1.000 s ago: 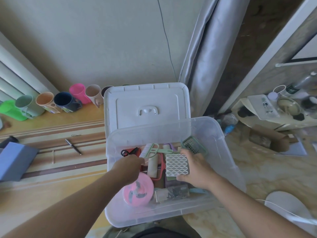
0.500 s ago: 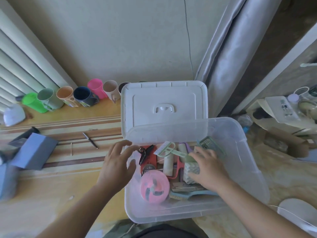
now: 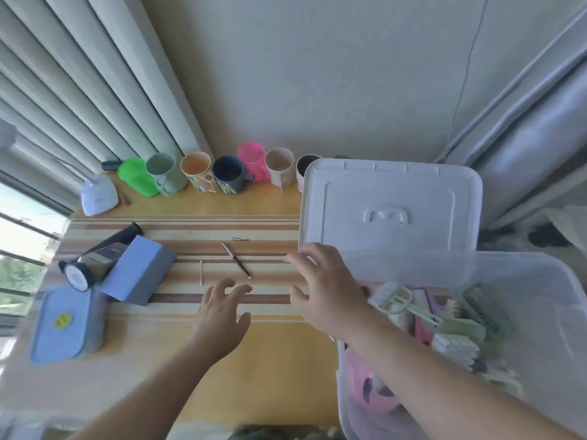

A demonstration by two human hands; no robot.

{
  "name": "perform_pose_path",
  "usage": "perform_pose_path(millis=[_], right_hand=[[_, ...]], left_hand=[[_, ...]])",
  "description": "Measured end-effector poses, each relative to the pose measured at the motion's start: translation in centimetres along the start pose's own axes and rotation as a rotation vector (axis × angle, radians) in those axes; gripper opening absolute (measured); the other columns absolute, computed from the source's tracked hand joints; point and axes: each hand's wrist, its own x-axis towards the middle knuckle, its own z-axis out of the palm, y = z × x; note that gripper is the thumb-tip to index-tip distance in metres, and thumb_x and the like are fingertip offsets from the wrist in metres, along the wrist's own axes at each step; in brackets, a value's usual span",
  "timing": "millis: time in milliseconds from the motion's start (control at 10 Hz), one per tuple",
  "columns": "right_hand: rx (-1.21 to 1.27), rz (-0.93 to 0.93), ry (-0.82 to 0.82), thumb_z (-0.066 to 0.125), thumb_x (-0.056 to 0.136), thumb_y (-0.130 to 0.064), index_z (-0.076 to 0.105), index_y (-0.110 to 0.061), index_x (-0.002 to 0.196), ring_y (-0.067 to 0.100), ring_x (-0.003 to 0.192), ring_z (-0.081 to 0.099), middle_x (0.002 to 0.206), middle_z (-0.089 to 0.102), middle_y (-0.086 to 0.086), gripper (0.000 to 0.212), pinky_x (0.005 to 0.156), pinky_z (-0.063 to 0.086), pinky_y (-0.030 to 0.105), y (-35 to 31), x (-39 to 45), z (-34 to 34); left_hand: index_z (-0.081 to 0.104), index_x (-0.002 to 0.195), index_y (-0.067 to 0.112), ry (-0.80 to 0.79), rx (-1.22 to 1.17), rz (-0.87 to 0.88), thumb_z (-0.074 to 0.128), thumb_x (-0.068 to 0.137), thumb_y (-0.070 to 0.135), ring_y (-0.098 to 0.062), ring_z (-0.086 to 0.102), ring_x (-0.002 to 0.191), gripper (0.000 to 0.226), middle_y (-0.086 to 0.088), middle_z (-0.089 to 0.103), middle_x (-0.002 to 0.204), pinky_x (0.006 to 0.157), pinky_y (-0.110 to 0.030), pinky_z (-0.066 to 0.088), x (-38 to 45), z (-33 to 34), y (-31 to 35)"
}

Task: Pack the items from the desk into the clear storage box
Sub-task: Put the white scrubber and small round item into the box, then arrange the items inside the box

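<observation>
From the head camera, both hands reach out over the wooden counter [image 3: 273, 360] with the striped mat on it. The left hand [image 3: 222, 315] is low over the mat, its fingers [image 3: 219, 289] spread apart and holding nothing. The right hand [image 3: 327, 293] is just beside the near-left corner of the big clear plastic storage box [image 3: 540, 360]; its fingers [image 3: 305, 252] are spread apart too and hold nothing.

The clear box sits at the right, open, with its white lid [image 3: 390, 204] lying behind it. Inside are a pale green comb [image 3: 403, 301], a pink round thing [image 3: 371, 392] and other small bits that are too blurry to name.

A thin silver pen [image 3: 236, 260] lies on the mat just past the left hand. A small black hair pin [image 3: 240, 239] lies a bit farther back. To the left lie a blue paper box [image 3: 136, 271], a black and silver torch [image 3: 92, 262] and a blue plastic case [image 3: 68, 325]. A row of coloured plastic cups [image 3: 209, 173] stands along the wall.
</observation>
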Motion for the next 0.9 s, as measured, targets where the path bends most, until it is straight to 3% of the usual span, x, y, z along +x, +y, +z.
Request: perform_pose_path(millis=[100, 200, 300, 400, 500, 600, 700, 800, 900], right_hand=[[-0.064, 0.056, -0.153, 0.066, 0.089, -0.034, 0.063, -0.018, 0.125, 0.028, 0.116, 0.05, 0.122, 0.054, -0.001, 0.039, 0.09, 0.051, 0.044, -2.0, 4.6, 5.2], [-0.127, 0.169, -0.33, 0.062, 0.094, -0.041, 0.062, -0.019, 0.123, 0.027, 0.116, 0.047, 0.119, 0.05, -0.001, 0.036, 0.087, 0.049, 0.04, -2.3, 8.5, 10.6], [-0.186, 0.263, -0.399, 0.062, 0.095, -0.04, 0.062, -0.017, 0.106, 0.028, 0.11, 0.049, 0.105, 0.044, -0.001, 0.025, 0.073, 0.043, 0.038, -1.4, 11.1, 15.6], [-0.248, 0.325, -0.411, 0.063, 0.095, -0.037, 0.065, -0.017, 0.104, 0.028, 0.112, 0.049, 0.106, 0.044, 0.0, 0.022, 0.071, 0.039, 0.036, -0.8, 13.0, 19.7], [-0.243, 0.363, -0.416, 0.062, 0.095, -0.032, 0.066, -0.016, 0.11, 0.029, 0.115, 0.047, 0.119, 0.049, 0.004, 0.022, 0.08, 0.046, 0.039, -0.6, 14.1, 22.3], [-0.26, 0.381, -0.396, 0.063, 0.094, -0.02, 0.067, -0.016, 0.11, 0.031, 0.115, 0.048, 0.12, 0.052, 0.004, 0.017, 0.082, 0.049, 0.042, 0.0, 14.2, 23.6], [-0.295, 0.387, -0.402, 0.06, 0.098, -0.023, 0.068, -0.015, 0.106, 0.031, 0.113, 0.049, 0.116, 0.055, 0.004, 0.013, 0.073, 0.04, 0.04, 0.7, 12.9, 23.6], [-0.345, 0.35, -0.358, 0.065, 0.093, -0.03, 0.068, -0.017, 0.093, 0.031, 0.103, 0.051, 0.107, 0.057, 0.002, 0.013, 0.067, 0.035, 0.038, 1.3, 10.4, 22.0], [-0.299, 0.449, -0.307, 0.07, 0.09, -0.032, 0.067, -0.021, 0.086, 0.028, 0.095, 0.051, 0.099, 0.056, -0.003, 0.012, 0.066, 0.044, 0.038, 2.3, 8.1, 21.2]], left_hand=[[0.05, 0.144, 0.036, -0.103, 0.081, -0.097, 0.065, 0.089, 0.03, -0.033, 0.033, 0.14, 0.057, -0.006, 0.035, 0.153, 0.115, -0.046, 0.034, 1.1, -1.1, -4.9], [0.043, 0.148, 0.039, -0.169, 0.122, -0.154, 0.061, 0.092, 0.031, -0.032, 0.027, 0.144, 0.06, -0.005, 0.026, 0.16, 0.118, -0.043, 0.03, 2.5, -1.7, -9.3], [0.038, 0.15, 0.042, -0.234, 0.119, -0.204, 0.06, 0.093, 0.031, -0.032, 0.026, 0.147, 0.062, -0.002, 0.022, 0.161, 0.117, -0.044, 0.033, 4.2, -1.9, -12.6], [0.042, 0.148, 0.036, -0.251, 0.1, -0.206, 0.058, 0.092, 0.027, -0.03, 0.037, 0.14, 0.059, -0.001, 0.036, 0.153, 0.11, -0.04, 0.04, 5.8, -1.6, -14.9], [0.052, 0.139, 0.031, -0.306, 0.118, -0.24, 0.053, 0.093, 0.027, -0.024, 0.054, 0.118, 0.046, 0.001, 0.057, 0.129, 0.087, -0.035, 0.046, 8.0, -1.2, -15.6], [0.059, 0.115, 0.025, -0.328, 0.14, -0.252, 0.05, 0.096, 0.036, -0.023, 0.057, 0.09, 0.024, -0.002, 0.065, 0.108, 0.073, -0.035, 0.049, 10.4, -1.3, -15.3], [0.063, 0.097, 0.024, -0.257, 0.121, -0.236, 0.048, 0.101, 0.039, -0.027, 0.067, 0.09, 0.021, -0.005, 0.071, 0.101, 0.074, -0.036, 0.053, 12.4, -1.9, -14.3], [0.066, 0.102, 0.018, -0.212, 0.11, -0.256, 0.052, 0.1, 0.041, -0.03, 0.069, 0.092, 0.027, -0.008, 0.071, 0.099, 0.068, -0.035, 0.047, 14.0, -2.2, -13.6], [0.065, 0.106, 0.013, -0.25, 0.186, -0.23, 0.053, 0.101, 0.029, -0.028, 0.065, 0.085, 0.02, -0.006, 0.067, 0.092, 0.064, -0.035, 0.045, 14.7, -1.6, -13.1]])
